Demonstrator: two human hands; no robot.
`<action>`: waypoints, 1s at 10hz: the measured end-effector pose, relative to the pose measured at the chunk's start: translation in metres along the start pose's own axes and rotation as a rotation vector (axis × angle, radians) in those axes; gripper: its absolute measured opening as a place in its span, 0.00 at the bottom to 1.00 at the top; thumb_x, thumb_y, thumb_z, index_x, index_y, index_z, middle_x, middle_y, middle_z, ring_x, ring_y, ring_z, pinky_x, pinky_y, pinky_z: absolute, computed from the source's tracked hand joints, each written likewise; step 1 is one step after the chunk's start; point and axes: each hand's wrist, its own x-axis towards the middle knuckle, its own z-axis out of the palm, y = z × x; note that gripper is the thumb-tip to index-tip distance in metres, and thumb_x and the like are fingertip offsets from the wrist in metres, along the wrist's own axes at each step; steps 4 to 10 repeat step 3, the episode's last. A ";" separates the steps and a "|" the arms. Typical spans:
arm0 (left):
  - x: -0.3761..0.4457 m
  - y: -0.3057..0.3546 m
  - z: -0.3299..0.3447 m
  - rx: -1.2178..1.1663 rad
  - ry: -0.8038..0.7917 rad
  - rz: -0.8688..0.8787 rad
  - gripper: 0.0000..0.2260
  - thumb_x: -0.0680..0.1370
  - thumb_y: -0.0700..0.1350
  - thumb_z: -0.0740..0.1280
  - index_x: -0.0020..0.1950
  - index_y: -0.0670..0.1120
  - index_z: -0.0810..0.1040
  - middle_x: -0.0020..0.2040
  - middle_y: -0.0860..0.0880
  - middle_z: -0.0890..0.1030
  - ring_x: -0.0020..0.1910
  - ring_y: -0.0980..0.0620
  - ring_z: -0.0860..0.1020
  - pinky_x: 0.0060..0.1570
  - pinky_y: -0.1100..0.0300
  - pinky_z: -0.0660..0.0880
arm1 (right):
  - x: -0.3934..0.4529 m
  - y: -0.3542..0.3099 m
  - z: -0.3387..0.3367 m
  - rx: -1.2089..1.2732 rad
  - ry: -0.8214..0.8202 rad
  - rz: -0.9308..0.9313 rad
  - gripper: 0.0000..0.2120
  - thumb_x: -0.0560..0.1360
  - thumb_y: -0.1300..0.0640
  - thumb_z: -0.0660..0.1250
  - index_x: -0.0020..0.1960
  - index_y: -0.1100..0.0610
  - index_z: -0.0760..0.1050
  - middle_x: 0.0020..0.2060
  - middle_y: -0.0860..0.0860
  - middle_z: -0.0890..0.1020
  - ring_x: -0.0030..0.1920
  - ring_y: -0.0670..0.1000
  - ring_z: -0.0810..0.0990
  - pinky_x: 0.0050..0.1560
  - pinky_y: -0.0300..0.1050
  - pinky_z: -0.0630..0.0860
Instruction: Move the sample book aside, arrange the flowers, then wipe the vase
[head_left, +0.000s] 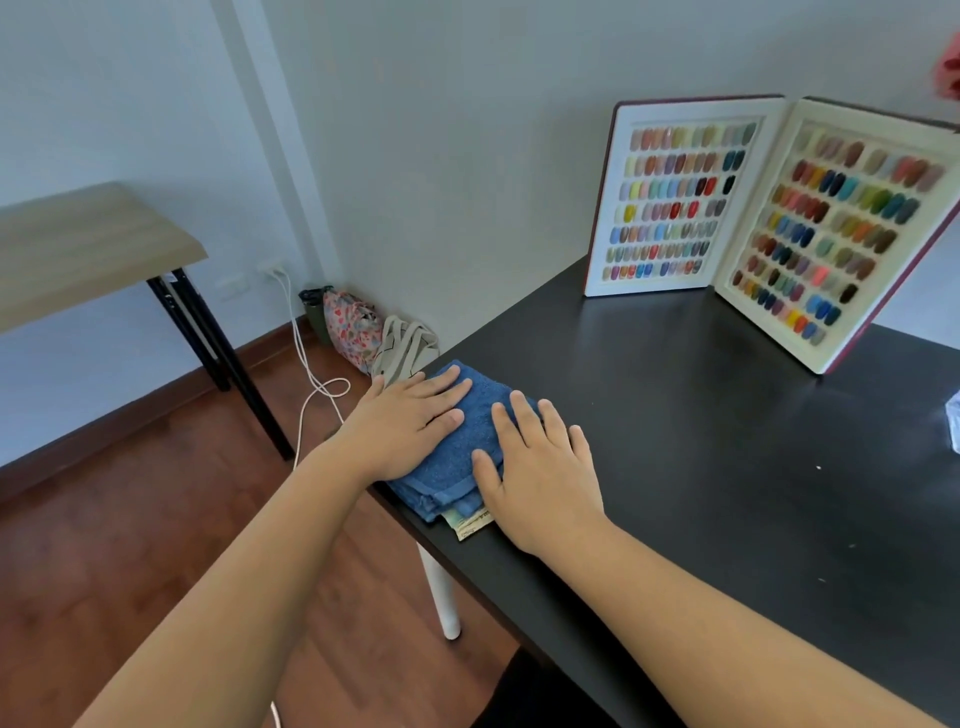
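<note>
Head view shows both the left hand (410, 423) and the right hand (540, 467) spread flat on a folded blue towel (462, 452) at 7 o'clock, the open sample book (769, 218) standing at 1 o'clock, and the vase unseen, so wiping seems either finished or not begun.

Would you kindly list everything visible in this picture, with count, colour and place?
Folded terry towel: one, blue, black table's near-left corner.
Paper slip: one, greenish, protruding beneath towel.
Open nail-colour sample book: one, maroon cover, standing at table's back.
Black table: one, right.
Wooden side table: one, light brown, left.
Fabric bags: two, floral and beige, floor by wall.
Charging cable: one, white, floor.
Pink object: one, top-right edge, unidentifiable.
Left hand: flat on towel.
Right hand: flat, fingers on towel.
</note>
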 end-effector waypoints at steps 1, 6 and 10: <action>0.001 0.001 -0.003 -0.071 0.016 0.018 0.22 0.82 0.61 0.50 0.76 0.63 0.56 0.78 0.63 0.52 0.77 0.53 0.54 0.73 0.42 0.52 | 0.000 0.002 -0.002 0.041 0.020 -0.020 0.31 0.79 0.39 0.43 0.78 0.51 0.50 0.78 0.49 0.51 0.77 0.53 0.44 0.74 0.55 0.46; 0.006 0.020 -0.021 -0.353 0.091 -0.015 0.23 0.82 0.58 0.55 0.77 0.55 0.62 0.77 0.57 0.60 0.78 0.50 0.52 0.76 0.52 0.48 | -0.025 0.014 -0.019 0.390 0.190 -0.056 0.24 0.80 0.45 0.53 0.76 0.43 0.57 0.77 0.43 0.54 0.75 0.45 0.40 0.73 0.50 0.45; 0.006 0.020 -0.021 -0.353 0.091 -0.015 0.23 0.82 0.58 0.55 0.77 0.55 0.62 0.77 0.57 0.60 0.78 0.50 0.52 0.76 0.52 0.48 | -0.025 0.014 -0.019 0.390 0.190 -0.056 0.24 0.80 0.45 0.53 0.76 0.43 0.57 0.77 0.43 0.54 0.75 0.45 0.40 0.73 0.50 0.45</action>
